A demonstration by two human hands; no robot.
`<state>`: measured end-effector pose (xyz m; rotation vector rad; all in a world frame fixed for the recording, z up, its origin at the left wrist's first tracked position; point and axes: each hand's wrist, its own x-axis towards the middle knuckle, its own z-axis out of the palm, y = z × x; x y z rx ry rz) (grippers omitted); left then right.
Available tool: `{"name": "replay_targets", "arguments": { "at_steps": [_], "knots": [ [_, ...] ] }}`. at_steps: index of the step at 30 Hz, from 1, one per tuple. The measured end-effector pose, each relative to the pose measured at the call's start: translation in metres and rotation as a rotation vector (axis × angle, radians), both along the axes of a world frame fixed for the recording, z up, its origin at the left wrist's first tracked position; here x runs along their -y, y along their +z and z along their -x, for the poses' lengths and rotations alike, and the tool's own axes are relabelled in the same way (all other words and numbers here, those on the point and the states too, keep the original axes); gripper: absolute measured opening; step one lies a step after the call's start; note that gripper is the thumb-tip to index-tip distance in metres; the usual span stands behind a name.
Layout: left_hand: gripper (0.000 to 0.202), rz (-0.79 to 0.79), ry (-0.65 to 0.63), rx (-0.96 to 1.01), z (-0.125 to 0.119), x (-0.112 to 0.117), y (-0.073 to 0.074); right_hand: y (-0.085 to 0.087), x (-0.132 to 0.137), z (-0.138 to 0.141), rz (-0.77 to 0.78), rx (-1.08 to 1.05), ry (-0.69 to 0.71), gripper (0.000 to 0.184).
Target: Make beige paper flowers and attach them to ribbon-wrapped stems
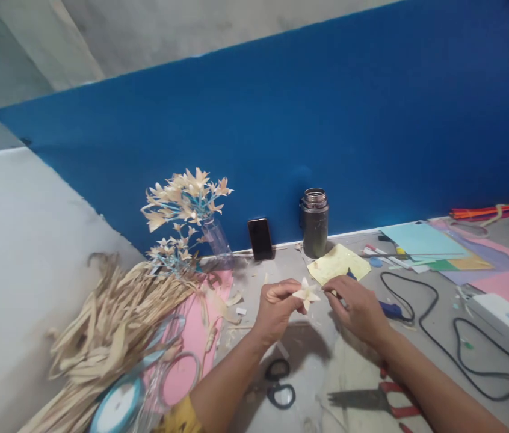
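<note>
My left hand point(276, 305) is closed in a pinch on a small cream paper flower point(307, 293), held above the grey table. My right hand point(357, 304) pinches the flower's right side with its fingertips. Under my forearms lie black-handled scissors point(280, 385) and red-handled scissors point(374, 400). A blue glue gun point(388, 309) lies just behind my right hand, partly hidden by it.
A heap of dried leaf strips point(114, 328) and ribbon rolls point(117, 409) lie at left, with a vase of paper flowers point(191, 207) behind. A phone point(260, 238) and dark jar point(314, 221) stand by the blue wall. Coloured sheets point(457, 252), a black cable point(439, 337) and a white device point(507, 319) lie right.
</note>
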<state>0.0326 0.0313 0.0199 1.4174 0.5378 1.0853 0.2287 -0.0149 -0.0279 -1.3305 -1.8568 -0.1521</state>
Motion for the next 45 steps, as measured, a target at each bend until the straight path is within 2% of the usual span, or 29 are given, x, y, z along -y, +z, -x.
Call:
{"name": "replay_targets", "arguments": {
  "at_steps": [4,8,13,16,20,26,29,35,40,45],
  "knots": [
    [0.014,-0.111,0.124,-0.019,0.014,0.017,0.009,-0.002,0.0,-0.001,0.033,0.045,0.002,0.014],
    [0.011,-0.145,0.236,-0.04,0.026,0.037,0.003,-0.003,0.0,-0.002,0.063,0.105,-0.015,0.015],
    [0.008,-0.029,0.305,-0.069,0.034,0.056,-0.014,-0.004,0.0,-0.003,0.118,0.141,-0.03,0.017],
    [0.008,0.037,0.337,-0.086,0.036,0.061,-0.019,-0.004,0.0,-0.004,0.149,0.158,-0.03,0.017],
    [0.009,0.077,0.352,-0.114,0.04,0.062,-0.019,-0.001,0.0,-0.005,0.184,0.176,-0.028,0.017],
    [0.016,0.087,0.273,-0.104,0.053,0.058,-0.019,-0.002,0.0,-0.005,0.235,0.186,-0.01,0.018],
    [0.019,0.126,0.271,-0.073,0.068,0.051,-0.019,-0.005,0.0,-0.006,0.257,0.165,0.007,0.018],
    [0.026,0.329,0.32,0.064,0.112,0.037,-0.013,-0.007,0.0,-0.004,0.373,0.095,0.053,0.022],
    [0.028,0.454,0.302,0.1,0.139,0.04,-0.003,0.007,0.01,-0.001,0.5,0.14,0.043,0.021],
    [0.03,0.51,0.309,0.007,0.139,0.037,-0.003,0.025,0.025,0.004,0.59,0.232,0.146,0.019]
  ]
}}
